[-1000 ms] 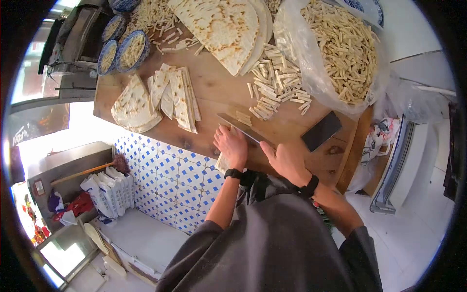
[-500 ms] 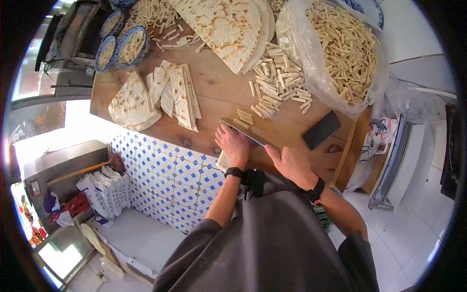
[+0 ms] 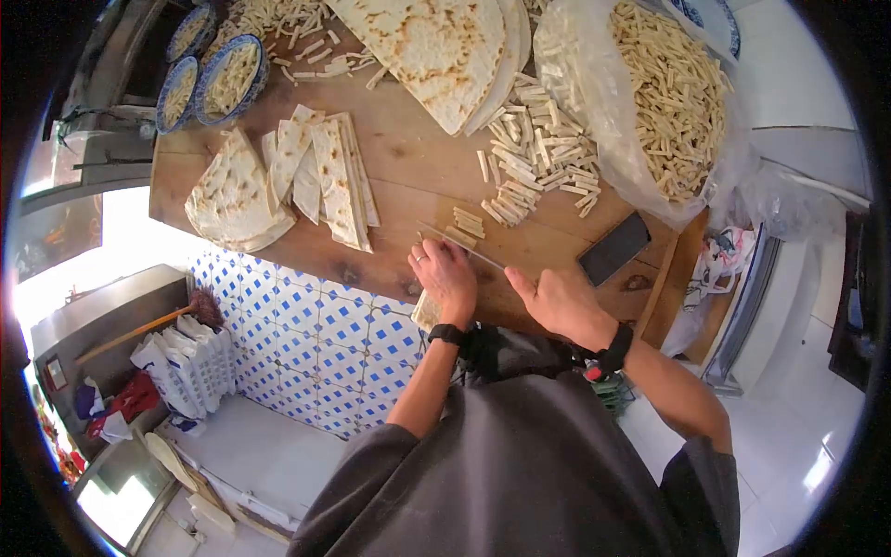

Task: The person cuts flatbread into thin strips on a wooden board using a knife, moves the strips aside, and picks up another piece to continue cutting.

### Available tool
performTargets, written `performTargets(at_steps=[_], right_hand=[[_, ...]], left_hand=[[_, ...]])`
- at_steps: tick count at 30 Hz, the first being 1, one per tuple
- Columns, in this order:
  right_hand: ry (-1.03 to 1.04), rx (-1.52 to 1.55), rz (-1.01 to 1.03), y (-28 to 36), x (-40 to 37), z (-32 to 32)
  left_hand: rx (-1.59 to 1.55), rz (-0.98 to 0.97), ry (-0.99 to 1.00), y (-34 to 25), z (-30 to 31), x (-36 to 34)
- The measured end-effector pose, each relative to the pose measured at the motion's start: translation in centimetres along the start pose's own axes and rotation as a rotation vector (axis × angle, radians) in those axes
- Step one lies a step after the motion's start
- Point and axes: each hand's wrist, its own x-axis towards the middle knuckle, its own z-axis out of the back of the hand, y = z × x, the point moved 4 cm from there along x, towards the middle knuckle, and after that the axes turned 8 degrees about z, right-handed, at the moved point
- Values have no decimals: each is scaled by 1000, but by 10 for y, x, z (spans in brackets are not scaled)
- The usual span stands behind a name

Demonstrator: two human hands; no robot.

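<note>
My right hand [image 3: 568, 304] is closed round the handle of a knife [image 3: 484, 258], its thin blade reaching left in front of my left fingertips. Under my left hand [image 3: 444, 280] lies a stack of flatbread strips [image 3: 426, 312], held down by curled fingers, its near end sticking out at the table edge. Just beyond the blade sit a few freshly cut flatbread sticks [image 3: 468, 223]. A larger heap of cut sticks [image 3: 531, 162] spreads farther back. To the left are long flatbread strips [image 3: 339, 181] and a folded flatbread wedge [image 3: 239, 200].
Large folded flatbreads [image 3: 436, 56] lie at the back of the wooden table [image 3: 408, 176]. A plastic bag [image 3: 673, 102] full of cut sticks stands back right. A phone [image 3: 614, 249] rests right of the knife. Blue-patterned bowls [image 3: 229, 79] hold pieces at the left.
The knife blade has tilted so that its edge-on top shows more thinly. Both hands stay almost in place. The view has shifted slightly.
</note>
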Motion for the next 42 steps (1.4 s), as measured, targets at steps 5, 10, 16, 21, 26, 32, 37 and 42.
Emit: performTargets(at_steps=[5,10,16,21,26,32,37,42], right_hand=[[15,-76,-58,9,12,-5],[71,-30,-110,20,31,-13],[-104,73,27,7,56,-60],[-229,-32,77,0,54,-57],[-238,105,144,-13,56,-73],[-260,62,75,-7,-3,-39],[-249,65,84,-6,-21,-36],[-191,40,28,-6,-29,-34]], left_hand=[[-19,-1,0,1,0,1],[-36,25,33,7,-3,-1],[-85,32,70,4,3,1],[-138,32,68,5,-1,0],[-62,-107,12,4,7,-2],[-90,-59,15,3,4,-5],[-39,-30,96,4,6,-5],[-25,-78,73,10,1,-8]])
